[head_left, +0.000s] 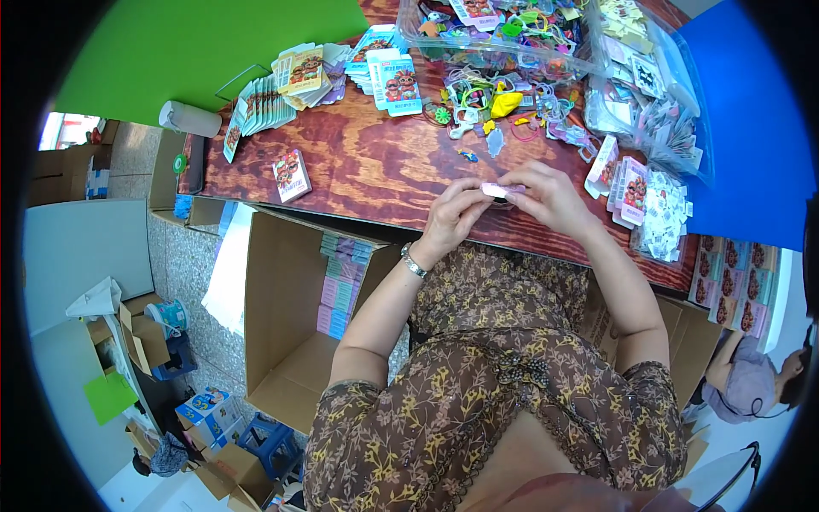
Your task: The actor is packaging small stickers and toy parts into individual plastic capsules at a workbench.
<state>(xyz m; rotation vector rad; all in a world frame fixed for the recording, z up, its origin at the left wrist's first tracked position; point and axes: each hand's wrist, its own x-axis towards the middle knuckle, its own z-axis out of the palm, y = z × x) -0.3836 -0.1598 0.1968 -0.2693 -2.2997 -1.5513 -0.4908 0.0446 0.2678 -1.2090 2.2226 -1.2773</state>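
Note:
At the table's near edge, a small pink-and-white carton [492, 189] is held up between my two hands. My left hand [452, 213] pinches its left end with thumb and forefinger. The fingers of my right hand [546, 198] close on its right end; the carton is seen nearly edge-on, so its inside is hidden. Just beyond the hands lie a small blue-and-yellow toy [467, 156] and a pile of colourful plastic trinkets [478, 107]. A filled-out carton [291, 176] with cartoon figures rests farther left on the wood-grain table [367, 175].
Fanned yellow cartons [303, 75] and blue cartons [397, 83] lie at the back. A clear bin [512, 60] holds trinkets. Pink cartons [631, 192] and a bag of small packets [664, 218] sit right. Below left stands a cardboard box [286, 320] with packed cartons. A person [751, 375] is at far right.

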